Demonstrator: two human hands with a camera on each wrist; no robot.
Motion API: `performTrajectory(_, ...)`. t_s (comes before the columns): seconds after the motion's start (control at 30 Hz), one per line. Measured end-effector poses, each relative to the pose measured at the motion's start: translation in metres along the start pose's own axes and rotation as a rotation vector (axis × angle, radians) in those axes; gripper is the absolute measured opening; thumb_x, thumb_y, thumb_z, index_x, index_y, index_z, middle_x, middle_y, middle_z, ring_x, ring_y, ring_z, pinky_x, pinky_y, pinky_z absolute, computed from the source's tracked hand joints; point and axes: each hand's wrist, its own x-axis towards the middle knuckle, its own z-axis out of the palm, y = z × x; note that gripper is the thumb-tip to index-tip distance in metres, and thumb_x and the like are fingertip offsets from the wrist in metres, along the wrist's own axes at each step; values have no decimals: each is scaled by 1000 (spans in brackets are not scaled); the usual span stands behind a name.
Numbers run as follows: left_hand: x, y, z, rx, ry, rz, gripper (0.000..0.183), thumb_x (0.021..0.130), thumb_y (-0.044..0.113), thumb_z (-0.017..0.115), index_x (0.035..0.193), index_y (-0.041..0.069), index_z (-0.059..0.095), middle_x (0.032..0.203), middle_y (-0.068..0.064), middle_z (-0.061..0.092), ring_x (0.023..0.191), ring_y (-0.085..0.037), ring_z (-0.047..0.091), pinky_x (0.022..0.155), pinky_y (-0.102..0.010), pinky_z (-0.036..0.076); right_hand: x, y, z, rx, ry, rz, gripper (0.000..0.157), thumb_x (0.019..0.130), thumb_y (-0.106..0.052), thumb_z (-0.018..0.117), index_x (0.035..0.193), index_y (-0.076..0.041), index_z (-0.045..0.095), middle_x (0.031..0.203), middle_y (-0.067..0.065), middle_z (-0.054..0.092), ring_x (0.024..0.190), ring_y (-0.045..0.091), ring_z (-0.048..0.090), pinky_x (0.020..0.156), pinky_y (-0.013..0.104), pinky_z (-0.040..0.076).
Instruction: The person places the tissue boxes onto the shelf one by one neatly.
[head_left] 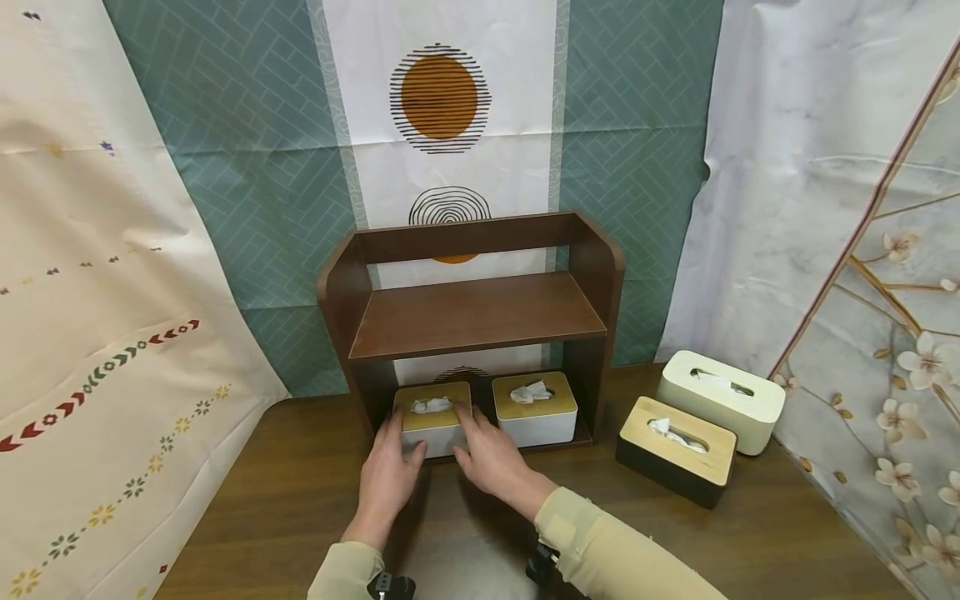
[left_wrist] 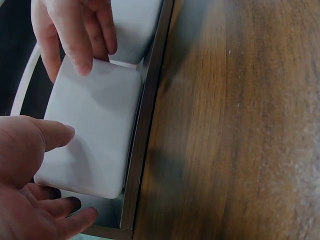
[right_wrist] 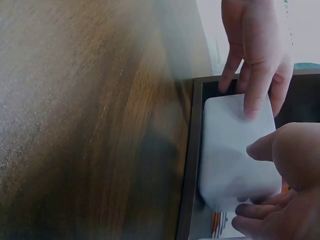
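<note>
Left edge: cream patterned cloth (head_left: 112,350), then brown desk (head_left: 300,500) along the bottom of the frame. Left hand (head_left: 388,471) lower, left of centre, at the left side of the left tissue box (head_left: 433,443); grip slack, fingers lying along the side, not wrapped round, thumb by the front face. Left tissue box is lower centre, upright on the bottom level of the dark brown shelf (head_left: 480,312), gold top, white body. Right hand (head_left: 491,450) at its right side, lower centre, grip also loose, thumb by the front face; can't tell how firmly either hand presses. Right tissue box (head_left: 536,431), also gold and white, just beside on the same level. Lower right on desk: black tissue box (head_left: 660,467) with wooden lid, pale green tissue box (head_left: 723,404) close behind it. Right edge: flowered cloth (head_left: 885,400)
</note>
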Motion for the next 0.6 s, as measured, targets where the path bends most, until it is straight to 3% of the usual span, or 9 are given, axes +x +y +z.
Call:
performTrajectory(0.1, -2, 3, -1, -8, 3, -5, 73, 102, 14, 81, 162, -6, 45, 160, -39, 46, 139, -56, 56, 106, -68, 51, -2, -2, -4, 6, 18, -25, 85, 99, -22, 84, 169, -11, 38, 149, 35, 59, 122, 45, 71, 86, 61, 62)
performTrajectory(0.27, -6, 9, -5, -10, 5, 3, 75, 102, 14, 81, 164, -5, 43, 165, -39, 40, 141, -57, 55, 106, -69, 51, -7, -36, -47, 38, -36, -4, 78, 101, -13, 82, 166, -1, 41, 154, 42, 51, 131, 51, 65, 96, 62, 60)
performTrajectory(0.33, -8, 12, -8, -1, 11, 17, 75, 102, 14, 80, 164, -5, 43, 165, -39, 39, 141, -57, 55, 105, -69, 52, -8, -43, -55, 45, -55, 10, 77, 102, -12, 81, 166, 0, 41, 158, 41, 47, 136, 50, 62, 102, 60, 58)
performTrajectory(0.6, -21, 23, -18, 44, 37, 49, 79, 102, 17, 82, 166, -5, 41, 167, -38, 38, 143, -56, 53, 104, -70, 52, -20, -49, -69, 14, -82, -18, 78, 104, -17, 80, 167, 3, 39, 167, 35, 41, 148, 48, 52, 110, 58, 54)
